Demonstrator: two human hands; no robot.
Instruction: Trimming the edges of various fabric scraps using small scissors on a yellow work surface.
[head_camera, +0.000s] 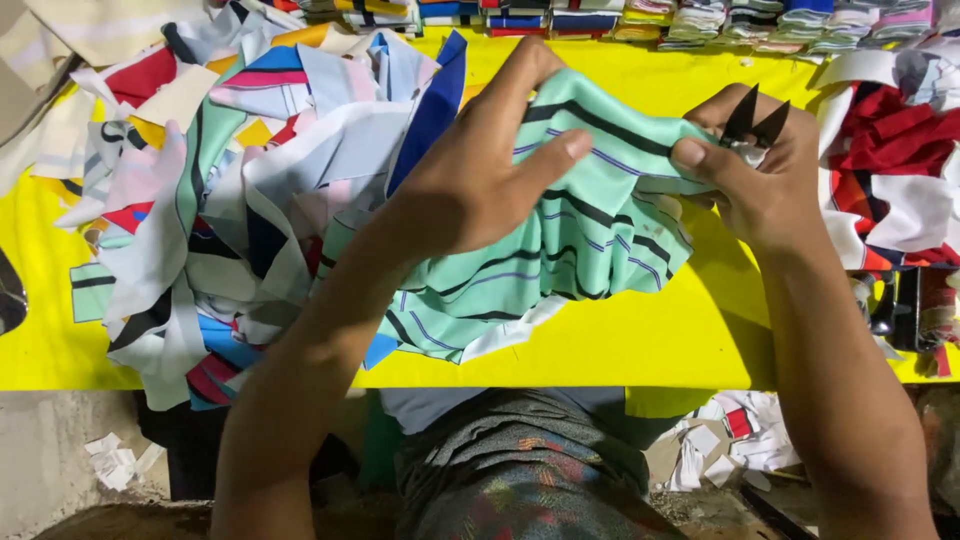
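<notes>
1. yellow worktable (640, 340) fills the view under the hands, crowded with cut cloth on three sides, with only a bare strip left toward the person's lap
2. left hand (470, 180) has its thumb pressed on top of the mint-green striped fabric piece (560, 250) and the fingers curled behind the upper edge, so it is clamped on the cloth; that pinch looks meant to keep the edge taut and raised off the table
3. right hand (760, 180) pinches the other end of the same edge with the thumb, while the rest of its fingers are closed around small black thread snips (752, 122), blades pointing up and away from the cloth; holding both at once seems to keep the tool ready without letting go
4. between the two hands the striped piece is stretched across the middle of the table, and its lower part hangs slack onto the yellow surface
5. to the left lies a loose heap of mixed fabric pieces (200, 210), touching the held piece
6. to the right sits a red and white cloth pile (890, 170), near the right wrist
7. along the far edge run neat stacks of folded striped pieces (700, 20), well apart from the hands
8. below the table edge, paper scraps (730, 440) lie on the floor
</notes>
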